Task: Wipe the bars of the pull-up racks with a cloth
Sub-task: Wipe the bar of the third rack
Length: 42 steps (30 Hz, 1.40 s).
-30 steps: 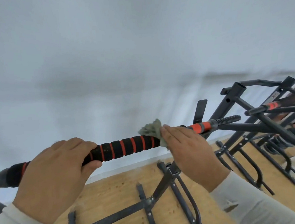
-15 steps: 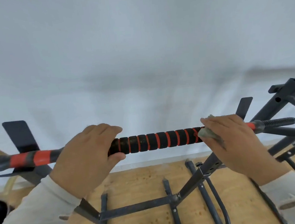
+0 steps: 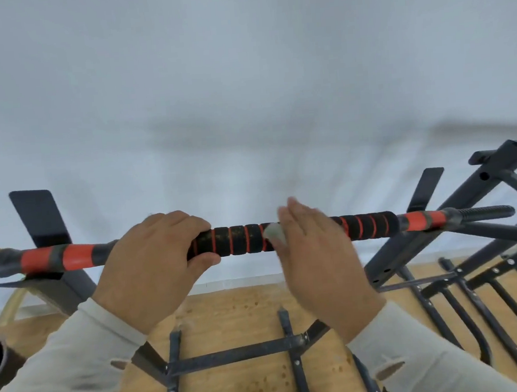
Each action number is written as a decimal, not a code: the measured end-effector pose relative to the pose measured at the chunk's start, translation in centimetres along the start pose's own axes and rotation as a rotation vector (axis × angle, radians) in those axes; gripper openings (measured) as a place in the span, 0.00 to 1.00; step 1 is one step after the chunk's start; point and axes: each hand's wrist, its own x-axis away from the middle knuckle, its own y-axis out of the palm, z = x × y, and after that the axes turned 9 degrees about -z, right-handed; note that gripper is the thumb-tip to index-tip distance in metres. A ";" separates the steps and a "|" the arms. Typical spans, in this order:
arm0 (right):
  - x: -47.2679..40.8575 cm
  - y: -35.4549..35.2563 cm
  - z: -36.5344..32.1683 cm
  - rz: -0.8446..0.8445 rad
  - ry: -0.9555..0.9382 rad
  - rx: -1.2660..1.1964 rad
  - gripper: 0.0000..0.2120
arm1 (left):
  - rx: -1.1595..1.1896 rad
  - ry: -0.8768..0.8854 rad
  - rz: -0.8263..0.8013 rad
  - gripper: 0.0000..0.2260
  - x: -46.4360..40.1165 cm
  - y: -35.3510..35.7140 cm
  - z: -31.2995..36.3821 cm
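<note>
Head view, step in hand: wiping the foam-covered middle of the bar [image 3: 362, 229], judged from the cloth [image 3: 273, 235] being pressed against it; the hand over it was blurred, so a stroke looked under way, though its direction could not be read.
Head view, left hand: the left hand [image 3: 151, 263] gripped the bar from above, fingers curled over the top and thumb underneath, just inside the orange-taped stretch toward the bar's left end.
Head view, right hand: the right hand [image 3: 320, 252] lay on the bar near its middle, fingers [image 3: 299, 214] fairly straight and close together, pressing the cloth to the foam; whether the thumb pinched the cloth could not be told.
Head view, cloth against the fingers: a small pale fold showed at the left edge of the right hand, on the front of the bar; the rest was hidden under the palm.
Head view, bar: it ran level between two dark brackets, its threaded right end pointing toward the other racks [image 3: 486, 239] standing on the wooden floor [image 3: 229, 315].
Head view, next move: probably a firm slide along the foam toward one end, the left hand steadying the bar, then the taped ends.
</note>
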 end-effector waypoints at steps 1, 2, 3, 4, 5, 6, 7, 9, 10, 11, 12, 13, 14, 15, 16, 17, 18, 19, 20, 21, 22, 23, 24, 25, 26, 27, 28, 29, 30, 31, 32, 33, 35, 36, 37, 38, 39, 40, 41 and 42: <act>-0.2 0.8 -1.5 0.046 -0.049 -0.026 0.20 | 0.001 -0.001 0.001 0.13 0.0 0.0 -0.1; -0.4 1.3 -2.1 0.084 -0.097 -0.026 0.21 | -0.001 -0.004 0.000 0.13 0.0 -0.1 -0.1; -0.5 1.4 -1.7 0.092 -0.160 -0.008 0.22 | -0.006 -0.005 0.000 0.12 0.0 -0.1 -0.1; -0.5 1.2 -0.4 0.084 -0.221 0.026 0.23 | -0.014 -0.004 -0.002 0.12 -0.1 -0.2 -0.1; -0.3 0.9 1.3 0.067 -0.264 0.058 0.26 | -0.022 -0.004 -0.004 0.12 -0.1 -0.2 0.0; 0.0 0.6 3.3 0.050 -0.275 0.086 0.28 | -0.023 -0.006 -0.008 0.12 -0.1 -0.2 0.0; 0.4 0.2 5.4 0.040 -0.259 0.115 0.30 | -0.018 -0.009 -0.008 0.12 -0.1 -0.2 -0.1; 1.4 -0.5 9.4 0.035 -0.156 0.168 0.29 | -0.007 -0.015 -0.007 0.12 -0.1 -0.2 -0.1; 1.8 -0.8 11.2 0.025 -0.076 0.193 0.28 | -0.007 -0.014 -0.010 0.12 -0.1 -0.1 -0.2; 2.3 -1.3 12.7 0.015 0.007 0.211 0.28 | -0.011 -0.012 -0.010 0.12 -0.1 0.0 -0.2; 2.6 -1.7 13.7 0.013 0.082 0.217 0.27 | -0.015 -0.010 -0.005 0.12 -0.1 0.0 -0.2; 2.8 -1.8 14.2 0.024 0.134 0.208 0.27 | -0.018 -0.010 -0.001 0.12 -0.1 0.1 -0.2; 3.0 -1.5 14.0 0.047 0.169 0.180 0.25 | -0.019 -0.011 0.001 0.12 -0.1 0.1 -0.2; 3.1 -1.1 13.0 0.068 0.178 0.141 0.22 | -0.020 -0.011 0.002 0.12 -0.1 0.1 -0.2; 3.1 -0.5 11.4 0.079 0.171 0.091 0.20 | -0.020 -0.010 0.004 0.12 -0.1 0.1 -0.2; 3.0 0.2 9.6 0.103 0.159 0.051 0.19 | -0.021 -0.008 0.005 0.12 -0.1 0.1 -0.2; 2.8 0.9 7.7 0.133 0.146 0.024 0.20 | -0.023 -0.010 0.005 0.12 0.0 0.1 -0.2; 2.5 1.3 5.9 0.160 0.131 -0.004 0.22 | -0.024 -0.013 0.001 0.12 0.0 0.1 -0.2; 2.2 1.5 4.3 0.172 0.116 -0.035 0.23 | -0.026 -0.016 -0.002 0.13 0.0 0.1 -0.2; 1.8 1.7 3.1 0.169 0.092 -0.057 0.24 | -0.027 -0.017 -0.005 0.13 0.0 0.1 -0.1; 1.4 1.9 2.3 0.161 0.058 -0.073 0.24 | -0.027 -0.018 -0.010 0.13 -0.1 0.0 -0.1; 1.1 2.0 1.8 0.155 0.018 -0.086 0.23 | -0.023 -0.019 -0.014 0.13 -0.1 0.0 0.0; 0.8 2.1 1.8 0.149 -0.024 -0.089 0.22 | -0.018 -0.021 -0.017 0.12 -0.1 -0.2 0.0; 0.6 2.0 2.2 0.142 -0.073 -0.084 0.22 | -0.014 -0.024 -0.021 0.12 -0.1 -0.3 0.0; 0.6 1.8 3.0 0.138 -0.126 -0.070 0.21 | -0.013 -0.026 -0.024 0.12 -0.1 -0.4 0.1; 0.8 1.6 4.3 0.123 -0.166 -0.053 0.21 | -0.013 -0.028 -0.027 0.12 -0.1 -0.4 0.1; 1.1 1.3 5.7 0.108 -0.186 -0.024 0.23 | -0.014 -0.029 -0.029 0.12 0.0 -0.4 0.0; 1.3 0.8 7.5 0.093 -0.182 0.010 0.25 | -0.014 -0.029 -0.031 0.12 -0.1 -0.4 0.0; 1.6 0.3 9.3 0.072 -0.150 0.047 0.26 | -0.013 -0.031 -0.032 0.12 -0.1 -0.4 0.1; 1.9 -0.4 11.0 0.036 -0.081 0.090 0.26 | -0.011 -0.036 -0.031 0.12 -0.1 -0.4 0.1; 2.1 -1.0 12.4 0.002 0.015 0.137 0.24 | -0.009 -0.041 -0.030 0.12 -0.1 -0.3 0.1; 2.3 -1.6 13.2 0.003 0.108 0.175 0.22 | -0.010 -0.046 -0.029 0.12 -0.1 -0.3 0.2; 2.4 -2.0 13.2 0.068 0.183 0.168 0.17 | -0.013 -0.050 -0.029 0.12 -0.1 -0.2 0.2; 2.3 -1.8 12.3 0.113 0.168 0.142 0.15 | -0.015 -0.050 -0.030 0.13 0.0 -0.2 0.2; 2.2 -1.0 11.0 0.123 0.144 0.108 0.11 | -0.017 -0.052 -0.036 0.13 0.0 -0.3 0.2; 2.1 0.1 9.6 0.123 0.135 0.058 0.12 | -0.018 -0.055 -0.043 0.13 0.0 -0.3 0.2; 2.2 1.0 8.4 0.119 0.156 -0.025 0.18 | -0.018 -0.055 -0.047 0.13 0.0 -0.4 0.2; 2.4 1.6 7.7 0.139 0.172 -0.110 0.23 | -0.019 -0.055 -0.047 0.13 0.1 -0.4 0.3; 2.6 1.9 7.6 0.161 0.177 -0.183 0.25 | -0.021 -0.055 -0.042 0.13 0.1 -0.4 0.3; 2.9 2.0 8.0 0.160 0.156 -0.232 0.25 | -0.026 -0.054 -0.035 0.13 0.1 -0.4 0.3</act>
